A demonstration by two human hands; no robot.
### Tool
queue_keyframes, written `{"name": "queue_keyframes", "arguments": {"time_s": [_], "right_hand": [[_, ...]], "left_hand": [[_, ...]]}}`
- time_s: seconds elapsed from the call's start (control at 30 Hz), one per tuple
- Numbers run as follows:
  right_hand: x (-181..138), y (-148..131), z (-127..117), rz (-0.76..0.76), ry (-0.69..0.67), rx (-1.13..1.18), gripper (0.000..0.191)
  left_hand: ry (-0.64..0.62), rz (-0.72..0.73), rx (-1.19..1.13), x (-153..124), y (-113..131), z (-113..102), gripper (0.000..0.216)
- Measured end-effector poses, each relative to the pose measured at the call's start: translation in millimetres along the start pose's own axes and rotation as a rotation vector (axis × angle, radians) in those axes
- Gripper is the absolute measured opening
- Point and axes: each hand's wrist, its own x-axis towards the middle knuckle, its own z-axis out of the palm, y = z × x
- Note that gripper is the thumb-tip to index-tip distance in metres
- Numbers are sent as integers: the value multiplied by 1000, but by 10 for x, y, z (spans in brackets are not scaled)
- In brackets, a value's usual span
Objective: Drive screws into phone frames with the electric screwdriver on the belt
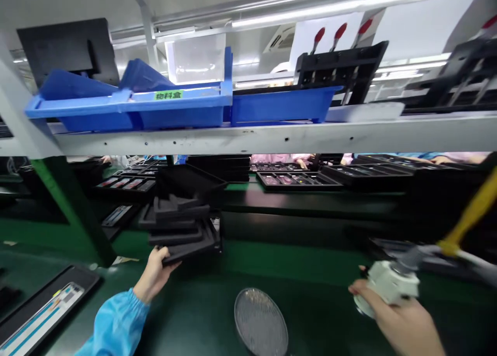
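My left hand [155, 273], in a light blue sleeve, grips the lower edge of a stack of black foam trays [182, 226] that stands on the green bench mat [310, 314]. The stack is uneven, with several trays shifted apart. My right hand [399, 320], at the lower right, is closed around a white tool head [390, 283] with a grey hose and a yellow handle [471, 213] rising to the upper right. A round silver mesh disc [261, 322] lies flat on the mat between my hands.
A black tray with a striped part [39, 309] lies at the lower left beside a green post [73, 211]. Black trays of parts [298, 180] fill the conveyor behind. Blue bins [155, 105] and black jigs [341, 69] sit on the overhead shelf. Other people's pink sleeves show beyond.
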Motion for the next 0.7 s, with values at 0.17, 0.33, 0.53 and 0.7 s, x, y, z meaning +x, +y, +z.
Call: {"name": "queue_keyframes", "arguments": {"time_s": [0.17,0.33,0.53,0.7], "right_hand": [[-115,-436,26,93,-38,-46,49],[-417,-469,-58,122,31,-112,59],[-994,-583,-120,60,86,32,51],[-1445,-821,-48,61,29,360,53]], "left_hand": [[13,-91,74,-1347,-2,-797,27],[65,-199,259,-2379,-8,-1472,24],[-48,-207,604,-2624,37,-1897,19],[-177,-131,795,-2552,468,-2289,27]]}}
